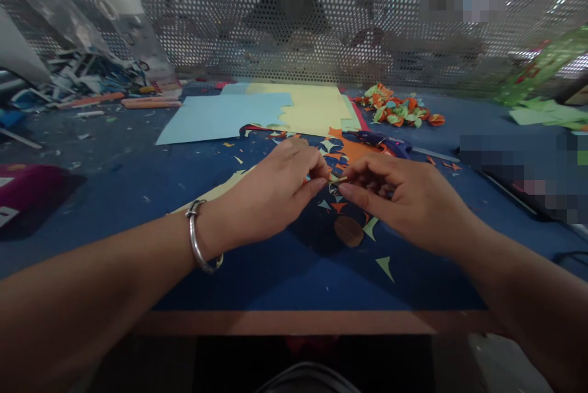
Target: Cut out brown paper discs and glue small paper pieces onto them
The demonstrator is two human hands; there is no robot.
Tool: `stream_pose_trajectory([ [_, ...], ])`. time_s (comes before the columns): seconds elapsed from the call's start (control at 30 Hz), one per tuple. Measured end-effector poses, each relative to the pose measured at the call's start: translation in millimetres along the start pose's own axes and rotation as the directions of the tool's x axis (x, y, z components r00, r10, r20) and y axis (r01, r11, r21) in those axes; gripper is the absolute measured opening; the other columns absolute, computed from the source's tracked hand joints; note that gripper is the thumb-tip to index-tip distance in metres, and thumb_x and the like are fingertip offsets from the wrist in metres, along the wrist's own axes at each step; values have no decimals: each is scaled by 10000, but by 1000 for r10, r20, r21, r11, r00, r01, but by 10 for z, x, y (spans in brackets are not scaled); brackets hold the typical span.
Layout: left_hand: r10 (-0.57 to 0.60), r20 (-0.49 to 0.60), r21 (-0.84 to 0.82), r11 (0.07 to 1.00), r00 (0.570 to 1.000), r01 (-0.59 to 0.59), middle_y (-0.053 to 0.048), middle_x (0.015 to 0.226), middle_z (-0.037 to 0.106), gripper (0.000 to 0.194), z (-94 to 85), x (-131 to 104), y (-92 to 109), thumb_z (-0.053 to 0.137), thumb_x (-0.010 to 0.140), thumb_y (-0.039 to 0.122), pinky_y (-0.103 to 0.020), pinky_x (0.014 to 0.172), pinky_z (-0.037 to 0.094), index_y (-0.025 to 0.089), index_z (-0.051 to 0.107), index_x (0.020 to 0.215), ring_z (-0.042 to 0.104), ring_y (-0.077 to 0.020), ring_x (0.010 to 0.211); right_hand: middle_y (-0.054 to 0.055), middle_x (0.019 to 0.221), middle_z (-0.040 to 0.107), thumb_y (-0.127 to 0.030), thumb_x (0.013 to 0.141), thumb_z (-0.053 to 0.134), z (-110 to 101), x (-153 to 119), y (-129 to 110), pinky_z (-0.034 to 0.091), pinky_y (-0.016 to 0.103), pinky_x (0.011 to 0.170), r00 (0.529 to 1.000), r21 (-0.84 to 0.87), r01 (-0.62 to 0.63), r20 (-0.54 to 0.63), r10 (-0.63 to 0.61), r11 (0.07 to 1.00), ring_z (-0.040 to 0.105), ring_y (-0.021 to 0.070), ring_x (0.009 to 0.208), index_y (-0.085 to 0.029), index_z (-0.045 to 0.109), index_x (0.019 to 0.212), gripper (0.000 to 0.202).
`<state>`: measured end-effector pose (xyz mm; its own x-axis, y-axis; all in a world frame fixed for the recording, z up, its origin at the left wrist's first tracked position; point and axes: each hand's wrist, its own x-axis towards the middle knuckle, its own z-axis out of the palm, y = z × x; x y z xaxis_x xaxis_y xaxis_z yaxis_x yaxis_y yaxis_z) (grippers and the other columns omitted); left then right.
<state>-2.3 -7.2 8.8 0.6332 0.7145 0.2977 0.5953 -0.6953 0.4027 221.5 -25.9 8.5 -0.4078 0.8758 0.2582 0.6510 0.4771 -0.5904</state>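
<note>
Bare forearms [96, 283] come in from the two lower corners, crossing the wooden edge [285, 322] of the blue table [257, 283]. Left hand [280, 188] and right hand [408, 197] meet near the middle, thumbs and forefingers narrowed on a small pale piece [339, 180] that sits between their fingertips, just above the table; its exact shape is too small to tell. A silver bangle [193, 237] circles the left wrist. Below and beyond the fingers lie paper scraps [338, 207] in orange, pale green and blue, with a brown disc [348, 231] near the right thumb. Farther back, a blue sheet [225, 114] overlaps a yellow sheet [316, 105]. To their right is a heap of curled paper pieces [390, 108]. At far left, a purple case [30, 191] rests on the table, and behind it a white-capped bottle [138, 32] leans before a perforated screen [220, 19].
</note>
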Motion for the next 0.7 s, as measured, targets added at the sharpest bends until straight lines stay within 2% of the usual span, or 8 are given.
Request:
stream_pose_trajectory([
  [0.17, -20, 0, -23, 1000, 1000, 20, -62, 1008, 643, 86, 23, 14, 52, 503, 985, 187, -334, 821, 434, 179, 578, 943, 561, -211, 982, 15, 772, 694, -334, 977, 583, -6, -7, -35, 427, 249, 552, 999, -34, 22, -28, -23, 999, 564, 115, 610, -192, 690, 896, 195],
  [0.3, -98, 120, -229, 965, 988, 123, 1, 835, 690, 128, -45, 28, 29, 536, 960, 233, -279, 692, 446, 187, 651, 927, 610, -152, 767, 9, 716, 668, -317, 975, 573, -27, -10, -56, 367, 258, 510, 1000, -93, -5, -29, 2, 996, 483, 108, 547, -189, 695, 884, 199],
  [0.4, -13, 177, -379, 922, 984, 81, 5, 915, 746, 204, -136, 9, -31, 523, 961, 200, -252, 748, 484, 209, 683, 1088, 674, -130, 829, 3, 705, 667, -317, 966, 581, -44, -16, -48, 379, 254, 532, 999, -80, 6, -35, -9, 997, 515, 111, 571, -190, 697, 878, 193],
  [0.5, 16, 189, -396, 916, 982, 61, -4, 981, 765, 350, -197, -16, -74, 555, 910, 135, -221, 682, 486, 239, 654, 1230, 694, -127, 841, 3, 734, 683, -294, 952, 593, -56, -20, -33, 398, 249, 561, 1000, -71, 22, -18, -23, 997, 553, 113, 605, -192, 693, 883, 159],
  [0.57, 21, 200, -378, 924, 980, 57, -2, 987, 772, 383, -206, -24, -83, 563, 876, 97, -216, 670, 488, 243, 668, 1215, 700, -129, 843, 5, 743, 690, -280, 945, 592, -58, -18, -26, 405, 251, 565, 1000, -65, 21, 3, -21, 998, 563, 117, 607, -195, 693, 892, 142],
  [0.7, 93, 214, -391, 920, 972, -2, 8, 1021, 786, 347, -179, -18, -90, 569, 855, 61, -233, 797, 524, 234, 722, 1114, 718, -141, 935, 12, 731, 689, -260, 934, 569, -51, -8, -28, 423, 256, 573, 999, -23, 21, 39, -20, 1000, 583, 129, 613, -195, 684, 869, 147],
])
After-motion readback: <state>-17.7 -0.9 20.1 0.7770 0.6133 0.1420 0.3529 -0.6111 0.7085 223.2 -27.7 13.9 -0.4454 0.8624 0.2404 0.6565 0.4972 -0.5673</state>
